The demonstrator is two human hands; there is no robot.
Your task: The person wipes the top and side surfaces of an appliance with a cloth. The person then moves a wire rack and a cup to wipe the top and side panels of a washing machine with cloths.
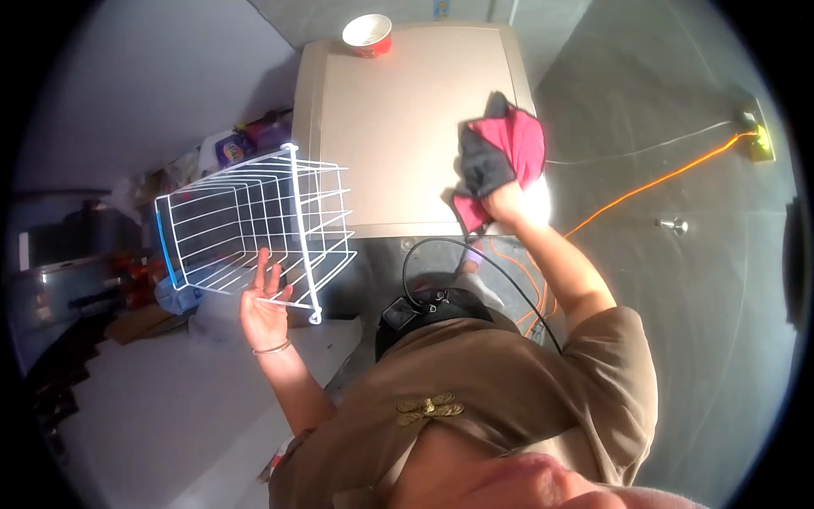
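Observation:
A white wire basket point(298, 222) is held up at the left, tipped on its side, by my left hand point(264, 316). The fingers pass through and along its lower wires, and a blue strip point(164, 246) shows on its far-left edge. My right hand point(506, 205) grips a pink and black cloth point(507, 144) at the right side of the beige tabletop point(398, 136). Most of the cloth spreads out beyond my fingers, and they are partly hidden by it.
At the back of the tabletop stands a red and white paper bowl point(368, 36). An orange cord point(649, 187) runs to a wall socket point(761, 136) at right. Packaged goods point(233, 150) lie behind the basket. A black cable point(500, 254) loops by my waist.

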